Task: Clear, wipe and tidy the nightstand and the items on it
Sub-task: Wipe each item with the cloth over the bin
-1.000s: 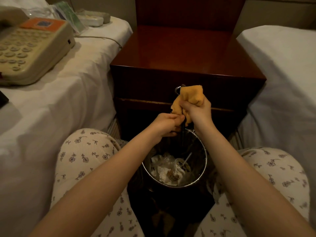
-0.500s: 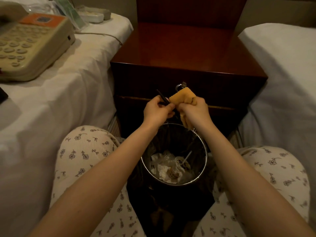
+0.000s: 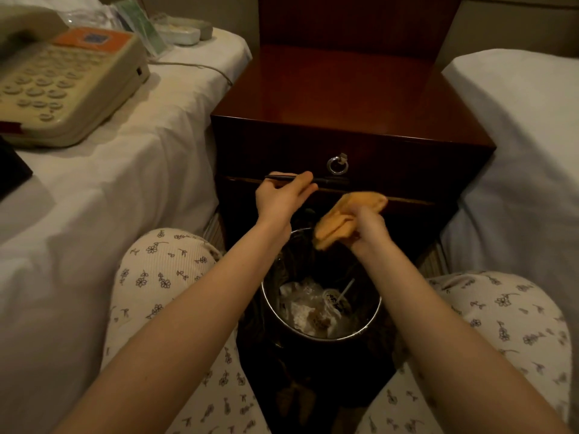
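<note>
The dark wooden nightstand (image 3: 351,98) stands between two beds, its top bare. My left hand (image 3: 280,198) pinches a thin black pen (image 3: 279,177), held level in front of the drawer. My right hand (image 3: 368,227) grips a crumpled orange cloth (image 3: 341,220) just to the right, over the waste bin (image 3: 372,321). The two hands are apart.
A beige telephone (image 3: 65,86) lies on the white left bed (image 3: 109,189), with packets and small items (image 3: 175,31) behind it. Another white bed (image 3: 526,158) is at right. The bin between my knees holds crumpled paper and wrappers. A ring pull (image 3: 337,166) hangs on the drawer.
My hands have come apart: the left drew the pen out of the cloth and turned it level to the left, while the right dropped lower and rightward with the cloth.
</note>
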